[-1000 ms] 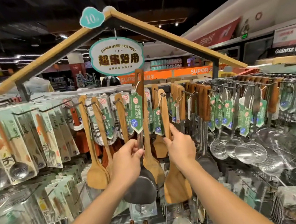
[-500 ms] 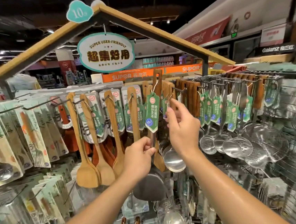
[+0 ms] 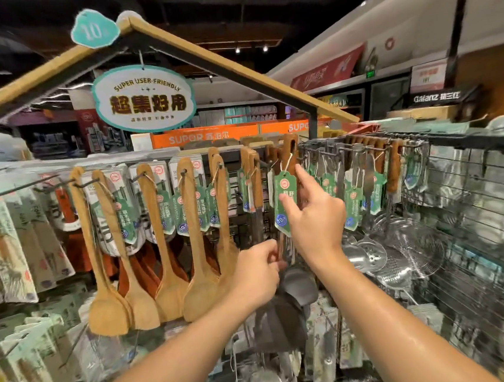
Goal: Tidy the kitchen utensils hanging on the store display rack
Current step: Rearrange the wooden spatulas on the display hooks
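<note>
A dark metal spatula with a brown wooden handle and a green tag hangs up among the rack's hooks. My left hand is shut on its thin shank just above the dark blade. My right hand is higher, fingers spread, touching the green tag and the handle near a hook. Several light wooden spatulas hang in a row to the left.
Steel ladles and skimmers hang on the wire rack to the right. Carded utensils fill hooks at the left. An oval sign hangs under the wooden roof frame. More packaged goods sit below.
Both hands have carried the dark spatula to the right along the rack and higher, its handle now among the brown handles. My right hand left a wooden spatula and now touches the tag.
</note>
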